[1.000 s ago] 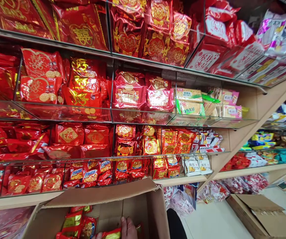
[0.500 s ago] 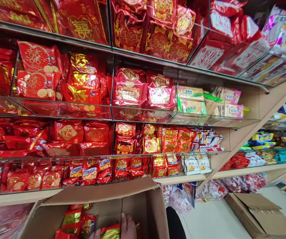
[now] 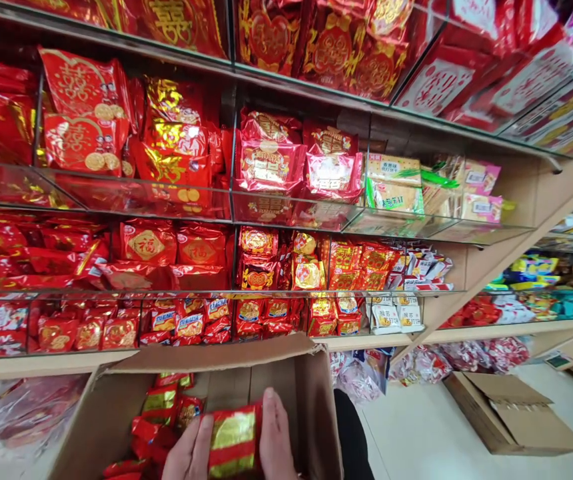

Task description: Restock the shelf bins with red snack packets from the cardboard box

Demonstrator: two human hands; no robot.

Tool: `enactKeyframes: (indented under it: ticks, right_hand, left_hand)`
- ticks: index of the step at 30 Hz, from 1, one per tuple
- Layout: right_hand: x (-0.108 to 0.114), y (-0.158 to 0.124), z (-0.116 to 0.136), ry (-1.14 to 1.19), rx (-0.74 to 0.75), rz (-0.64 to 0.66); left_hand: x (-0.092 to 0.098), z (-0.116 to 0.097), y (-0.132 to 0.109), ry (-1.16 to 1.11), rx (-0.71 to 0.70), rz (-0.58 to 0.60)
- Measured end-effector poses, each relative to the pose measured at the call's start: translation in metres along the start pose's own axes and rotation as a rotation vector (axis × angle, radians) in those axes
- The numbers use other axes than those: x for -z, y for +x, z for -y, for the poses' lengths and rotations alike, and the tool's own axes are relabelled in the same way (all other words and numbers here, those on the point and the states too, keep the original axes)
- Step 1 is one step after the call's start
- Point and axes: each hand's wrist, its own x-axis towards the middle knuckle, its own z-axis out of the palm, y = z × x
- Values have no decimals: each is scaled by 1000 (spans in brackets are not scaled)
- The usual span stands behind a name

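Between my two hands, over the open cardboard box [image 3: 311,413], is a red and gold snack packet [image 3: 234,441]. My left hand [image 3: 189,450] presses on its left side and my right hand [image 3: 275,437] on its right side, fingers pointing up and away from me. Whether several packets are stacked there I cannot tell. More red snack packets [image 3: 154,437] lie loose along the left part of the box. The near end of the box falls outside the view.
Beyond the box rise glass-fronted shelves [image 3: 276,293] filled with mostly red packets. White packets [image 3: 396,313] sit at the lower right. Clear plastic bags [image 3: 26,413] lie left of the box. A flattened carton [image 3: 516,413] rests on the floor at right.
My hands have come up higher in the box with the red and gold packet, which shows more fully. The view has tilted down a little, so shelves and box appear higher.
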Motion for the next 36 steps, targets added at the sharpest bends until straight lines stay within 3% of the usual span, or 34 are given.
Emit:
enactKeyframes:
  ticks: [3,6,12,18,22,24,26,31,34,36]
  right_hand:
    - [11,-12,26,151,53,95]
    - [14,-19,42,292,39,223]
    - [14,-21,52,410,-20,265]
    - [15,-22,50,368,-4,287]
    - [15,-24,48,345,-92,289]
    - [18,-24,50,306,-80,293]
    - [25,-23,56,220,29,268]
    - [45,-21,70,-49,397,160]
    - [50,-24,71,-183,608,222]
    - [50,-28,69,-242,684,281]
  left_hand:
    - [-6,-39,-10,-60,-68,-86]
    - [-15,-57,-13,-133,-76,-126]
    - [-22,-58,-17,-248,-46,-131]
    - [-17,-53,-18,-268,-49,-146]
    - [-16,-45,-16,-273,1,-145]
    - [-15,-44,-16,-291,21,-79]
    - [-14,-45,-16,-309,69,15]
    - [-7,-61,-24,-529,390,305]
    - [-4,-76,-33,-759,479,506]
    - [-3,-84,-37,-845,483,506]
